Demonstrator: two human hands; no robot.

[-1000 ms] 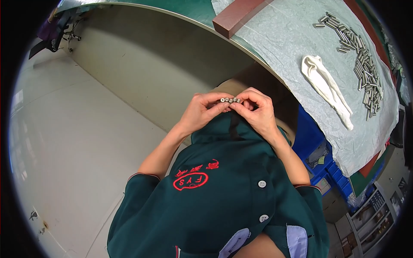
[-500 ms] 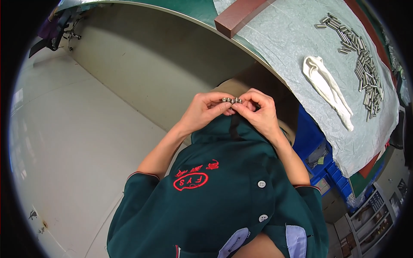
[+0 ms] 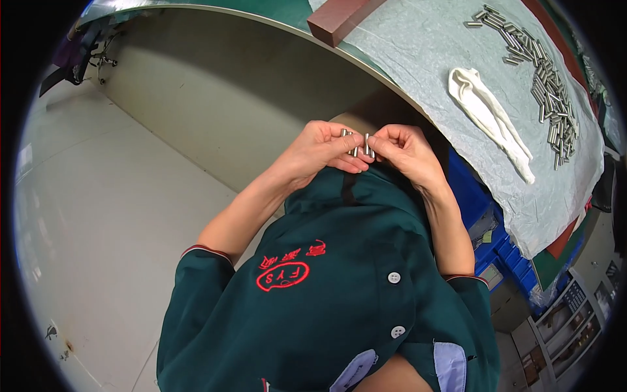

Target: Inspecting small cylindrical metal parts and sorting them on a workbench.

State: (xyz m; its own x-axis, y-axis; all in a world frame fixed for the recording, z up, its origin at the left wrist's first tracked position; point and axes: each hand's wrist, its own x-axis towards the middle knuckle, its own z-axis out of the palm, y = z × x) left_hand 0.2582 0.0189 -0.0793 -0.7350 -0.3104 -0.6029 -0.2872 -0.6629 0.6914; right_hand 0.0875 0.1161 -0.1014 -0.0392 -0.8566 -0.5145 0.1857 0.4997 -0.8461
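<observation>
Above my lap, near the table edge, both hands hold short shiny metal pins. My left hand (image 3: 321, 149) is closed on a few metal pins (image 3: 350, 142), which stand side by side between thumb and fingers. Just to their right, my right hand (image 3: 403, 151) pinches more metal pins (image 3: 369, 146) between thumb and fingertips. A narrow gap parts the two groups. Part of the pins is hidden by my fingers, so how many each hand holds is unclear. On the table to the right lies a long curved pile of similar metal pins (image 3: 547, 85).
Pale sheeting (image 3: 418, 59) covers the green table. On it rest a crumpled white cloth (image 3: 490, 121) and a reddish-brown block (image 3: 339, 21) near the edge. Blue bins (image 3: 509, 261) stand below the table at right. A wheeled chair base (image 3: 101, 60) is far left.
The row of pins held jointly, ends up, is now split into two groups, one in each hand, with their sides showing. My hands have moved slightly apart.
</observation>
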